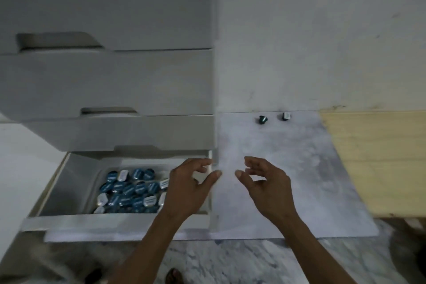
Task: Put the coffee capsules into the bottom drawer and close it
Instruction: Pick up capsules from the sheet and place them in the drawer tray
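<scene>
Nearest the camera, two bare forearms reach forward over a mottled grey-white marble floor point(230, 260). The left hand point(189, 189) hovers above the right end of the open bottom drawer point(119, 222), fingers loosely bent and spread, thumb stretched toward the other hand; it holds nothing. The right hand point(265, 187) hangs just beside it over a pale, cloudy grey sheet point(299, 180) lying flat on the floor, fingers relaxed and slightly curled, also holding nothing. The two thumbs point at each other, close but apart.

The drawer is pulled out, with a smooth matte grey front and pale inner walls. Inside sits a rounded translucent tray point(92, 191) heaped with coffee capsules point(131, 189): small round pods, mostly blue-topped, a few showing silvery-white foil. They fill the tray's right half; the hand hides its far-right edge.

Farther off, two loose capsules lie on the sheet near the wall, well apart from the hands: a dark teal one point(262, 119) and, to its right, one showing a white end point(285, 116). Right of the sheet lies light wooden boarding point(380, 157). Above the open drawer stand closed grey drawers point(110, 80) with recessed handle cut-outs, beside a plain whitish wall point(322, 30).
</scene>
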